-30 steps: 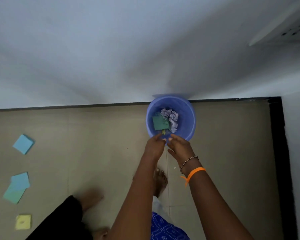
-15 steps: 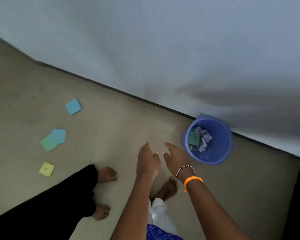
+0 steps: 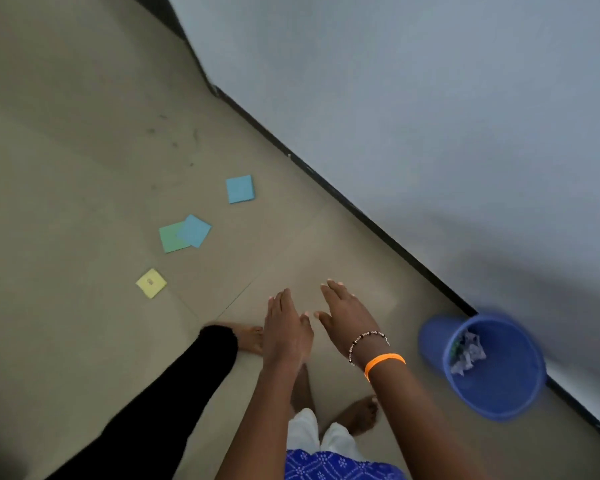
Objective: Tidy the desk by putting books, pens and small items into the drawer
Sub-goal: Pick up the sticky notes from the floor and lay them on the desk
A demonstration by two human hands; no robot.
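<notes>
Several square paper notes lie on the beige floor: a blue note (image 3: 240, 189) farthest away, a second blue note (image 3: 194, 230) overlapping a green note (image 3: 169, 238), and a yellow note (image 3: 151, 283) nearest. My left hand (image 3: 286, 329) and my right hand (image 3: 349, 315) hover side by side above the floor, fingers straight, holding nothing. They are to the right of the notes and left of the bin. No desk or drawer is in view.
A blue plastic bin (image 3: 492, 372) with crumpled paper inside stands against the grey wall (image 3: 430, 116) at the lower right. Another person's black-clad leg (image 3: 160, 410) and bare foot stand at the lower left. My own feet are below my hands.
My hands left the bin's rim and now hang empty to its left. The view has swung left, so the bin slid to the right and the notes moved toward the centre.
</notes>
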